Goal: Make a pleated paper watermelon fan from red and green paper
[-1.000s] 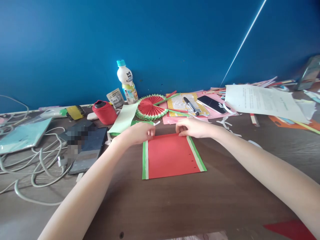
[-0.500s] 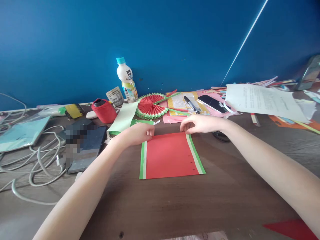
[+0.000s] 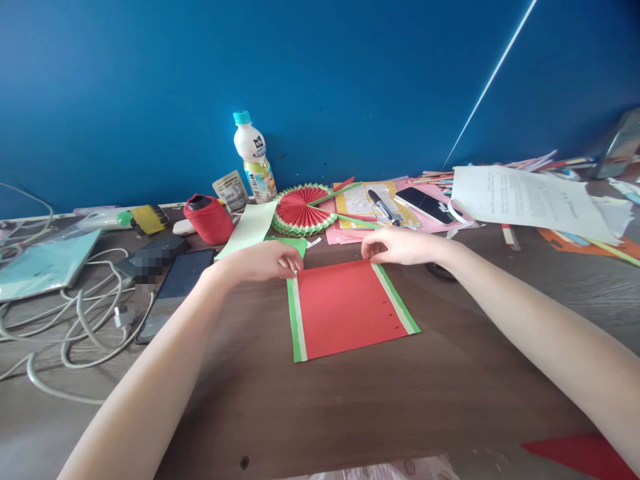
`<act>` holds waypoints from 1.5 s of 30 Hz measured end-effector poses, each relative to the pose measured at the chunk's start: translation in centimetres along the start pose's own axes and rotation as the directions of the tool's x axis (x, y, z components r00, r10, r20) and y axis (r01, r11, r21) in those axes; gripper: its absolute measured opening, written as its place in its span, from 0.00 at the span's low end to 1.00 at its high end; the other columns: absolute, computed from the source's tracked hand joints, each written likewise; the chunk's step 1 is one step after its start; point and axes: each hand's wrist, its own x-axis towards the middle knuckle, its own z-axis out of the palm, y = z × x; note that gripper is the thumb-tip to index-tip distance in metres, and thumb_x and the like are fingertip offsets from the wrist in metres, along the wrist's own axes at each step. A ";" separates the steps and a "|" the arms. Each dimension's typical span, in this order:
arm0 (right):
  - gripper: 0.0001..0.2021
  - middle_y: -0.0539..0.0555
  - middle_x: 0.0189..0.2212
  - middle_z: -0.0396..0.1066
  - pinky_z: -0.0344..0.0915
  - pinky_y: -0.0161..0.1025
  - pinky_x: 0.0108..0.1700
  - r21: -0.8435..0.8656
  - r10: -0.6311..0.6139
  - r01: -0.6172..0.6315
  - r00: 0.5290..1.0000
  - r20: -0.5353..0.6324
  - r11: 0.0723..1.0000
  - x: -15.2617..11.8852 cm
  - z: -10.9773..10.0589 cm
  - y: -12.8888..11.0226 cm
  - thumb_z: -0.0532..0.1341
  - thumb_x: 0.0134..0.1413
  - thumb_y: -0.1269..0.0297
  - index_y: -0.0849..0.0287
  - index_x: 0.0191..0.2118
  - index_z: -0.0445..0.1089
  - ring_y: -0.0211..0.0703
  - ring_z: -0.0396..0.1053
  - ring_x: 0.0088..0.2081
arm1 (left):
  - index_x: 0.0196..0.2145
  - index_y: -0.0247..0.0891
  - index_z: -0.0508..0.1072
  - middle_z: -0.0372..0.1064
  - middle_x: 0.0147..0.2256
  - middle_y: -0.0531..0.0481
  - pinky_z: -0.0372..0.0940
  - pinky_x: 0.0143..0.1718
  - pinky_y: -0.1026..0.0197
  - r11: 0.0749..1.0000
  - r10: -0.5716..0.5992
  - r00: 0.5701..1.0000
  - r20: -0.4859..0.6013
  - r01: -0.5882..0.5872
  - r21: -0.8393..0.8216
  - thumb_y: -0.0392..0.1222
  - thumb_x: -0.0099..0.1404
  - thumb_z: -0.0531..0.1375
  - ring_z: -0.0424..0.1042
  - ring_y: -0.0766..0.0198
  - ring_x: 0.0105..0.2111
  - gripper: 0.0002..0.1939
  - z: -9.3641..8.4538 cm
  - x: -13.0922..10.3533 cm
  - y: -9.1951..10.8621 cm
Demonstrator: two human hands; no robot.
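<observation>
A sheet of red paper with pale and green strips along its left and right sides lies on the dark wooden table. Several small dark marks show near its right strip. At the far left corner, my left hand pinches the sheet's edge. My right hand grips the far right corner, fingers curled. Just beyond the hands is a round pleated paper fan, red in the middle with a pale and green rim and green sticks.
Behind stand a drink bottle and a red-wrapped container. A pen and phone lie on pink paper. White cables, a dark tablet-like device and a printed sheet flank the arms.
The red sheet has turned slightly and shifted a little to the right, its near right corner swinging away from me. My left hand has moved slightly left; both hands keep their grip.
</observation>
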 end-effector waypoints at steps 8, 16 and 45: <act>0.06 0.51 0.29 0.66 0.57 0.34 0.28 0.024 -0.005 0.004 0.999 0.037 1.000 -0.3 0.0 -0.6 0.54 0.43 0.71 0.59 0.31 0.65 0.37 0.62 0.28 | 0.30 0.38 0.69 0.69 0.30 0.53 0.58 0.28 0.68 0.993 -0.063 0.996 -0.060 0.069 0.092 0.36 0.52 0.53 0.66 0.68 0.28 0.07 0.6 -0.1 1.2; 0.07 0.51 0.28 0.64 0.55 0.33 0.26 -0.006 -0.016 0.016 1.000 0.008 1.000 -0.2 0.5 -0.7 0.53 0.43 0.74 0.58 0.31 0.63 0.36 0.60 0.28 | 0.26 0.38 0.63 0.66 0.28 0.54 0.53 0.24 0.66 0.985 -0.066 0.987 -0.148 0.088 0.148 0.32 0.48 0.52 0.63 0.67 0.27 0.05 1.2 -0.1 1.3; 0.18 0.55 0.33 0.66 0.50 0.38 0.31 -0.603 -0.270 0.082 0.936 -0.227 0.793 0.3 2.6 -0.9 0.49 0.40 0.85 0.61 0.36 0.66 0.44 0.62 0.37 | 0.25 0.39 0.61 0.65 0.28 0.52 0.52 0.25 0.64 0.965 0.068 0.959 -0.276 0.007 0.264 0.34 0.48 0.52 0.63 0.64 0.28 0.04 2.1 0.5 0.9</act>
